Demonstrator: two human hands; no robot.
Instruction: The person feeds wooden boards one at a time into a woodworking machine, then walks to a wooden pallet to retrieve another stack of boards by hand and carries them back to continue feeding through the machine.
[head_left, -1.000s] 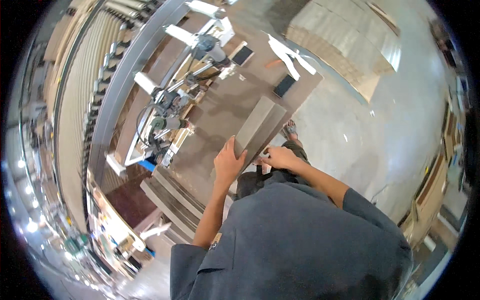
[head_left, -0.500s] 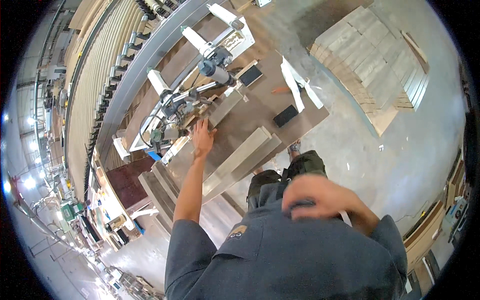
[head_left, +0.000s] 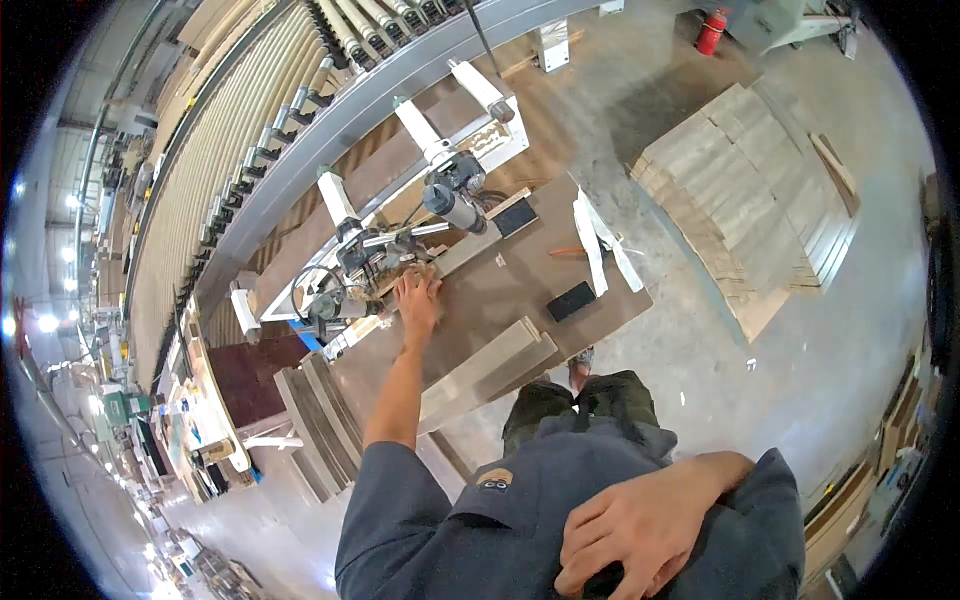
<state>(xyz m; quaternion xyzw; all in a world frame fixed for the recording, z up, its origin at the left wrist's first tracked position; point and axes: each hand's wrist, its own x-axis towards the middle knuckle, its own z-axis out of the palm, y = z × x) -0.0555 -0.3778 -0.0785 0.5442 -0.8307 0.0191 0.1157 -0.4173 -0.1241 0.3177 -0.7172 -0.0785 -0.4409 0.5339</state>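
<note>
My left hand (head_left: 418, 302) reaches forward to the machine on the brown tabletop (head_left: 480, 300). Its bent fingers lie over the near end of a narrow wooden board (head_left: 468, 248), which runs along the machine's edge. Just beyond the fingers are the machine's grey motors (head_left: 452, 207) and metal fittings; what lies under the fingertips is hidden. Close against my shirt, my right hand (head_left: 640, 525) is curled with its fingers bent downward. Something dark shows beneath it, too covered to make out. Between my body and the machine lie long wooden boards (head_left: 490, 370), stacked on the table.
A black block (head_left: 571, 301) and white strips (head_left: 597, 243) lie on the table's right side. More boards (head_left: 320, 420) stand at the left. A wide wood stack (head_left: 740, 190) sits on the floor at right. Behind the machine runs a roller conveyor (head_left: 215, 150); a red fire extinguisher (head_left: 711, 33) stands far off.
My right hand has come down and closer to my body. The whole view has shifted, bringing the fire extinguisher into sight. My left hand stays at the board's end.
</note>
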